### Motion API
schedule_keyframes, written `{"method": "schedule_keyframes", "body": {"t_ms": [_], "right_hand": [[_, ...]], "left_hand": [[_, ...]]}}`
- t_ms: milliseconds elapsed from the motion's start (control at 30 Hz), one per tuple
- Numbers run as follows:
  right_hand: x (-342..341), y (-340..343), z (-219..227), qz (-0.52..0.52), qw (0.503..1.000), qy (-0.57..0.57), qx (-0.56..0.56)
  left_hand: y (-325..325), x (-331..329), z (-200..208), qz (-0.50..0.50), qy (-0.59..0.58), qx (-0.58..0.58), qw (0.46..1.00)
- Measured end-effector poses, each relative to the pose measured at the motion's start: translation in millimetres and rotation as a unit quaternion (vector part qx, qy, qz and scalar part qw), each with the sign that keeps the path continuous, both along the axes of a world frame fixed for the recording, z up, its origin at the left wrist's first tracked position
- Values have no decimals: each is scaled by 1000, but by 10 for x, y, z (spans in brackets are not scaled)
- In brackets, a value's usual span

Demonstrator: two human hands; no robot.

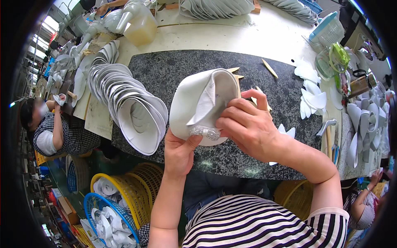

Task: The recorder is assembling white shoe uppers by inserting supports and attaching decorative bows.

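A curved white shoe upper point(186, 100) is held up over the dark speckled slab point(161, 62), its opening toward me and a flap folded inward. Near its lower edge sits a clear, glittery ornament point(205, 132). My left hand point(178, 153) grips the upper from below, its thumb beside the ornament. With bent fingers closed at the inner right side, my right hand point(251, 129) holds the same upper; its fingertips are partly hidden. To the left lies a long row of nested white uppers point(120, 91).
Pale pointed strips point(269, 68) and white cut pieces point(313, 99) lie on the slab's right side. A hammer point(328, 128) is at the right edge. Beyond stands a plastic jug point(140, 29). Yellow point(99, 177) and blue baskets point(92, 198) stand below left. A co-worker point(62, 128) sits left.
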State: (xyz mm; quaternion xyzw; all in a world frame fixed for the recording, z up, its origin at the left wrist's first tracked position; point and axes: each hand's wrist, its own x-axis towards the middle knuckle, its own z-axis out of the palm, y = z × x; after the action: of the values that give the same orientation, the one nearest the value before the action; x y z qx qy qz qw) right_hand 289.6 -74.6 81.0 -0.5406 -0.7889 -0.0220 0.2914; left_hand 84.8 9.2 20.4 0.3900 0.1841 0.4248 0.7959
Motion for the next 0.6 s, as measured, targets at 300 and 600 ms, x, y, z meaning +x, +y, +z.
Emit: {"method": "schedule_keyframes", "body": {"t_ms": [300, 600], "right_hand": [[7, 44, 35, 26, 999, 36, 27], [35, 52, -6, 26, 997, 31, -71]], "left_hand": [[-20, 8, -59, -21, -15, 18, 999], [-117, 79, -125, -35, -40, -13, 999]]}}
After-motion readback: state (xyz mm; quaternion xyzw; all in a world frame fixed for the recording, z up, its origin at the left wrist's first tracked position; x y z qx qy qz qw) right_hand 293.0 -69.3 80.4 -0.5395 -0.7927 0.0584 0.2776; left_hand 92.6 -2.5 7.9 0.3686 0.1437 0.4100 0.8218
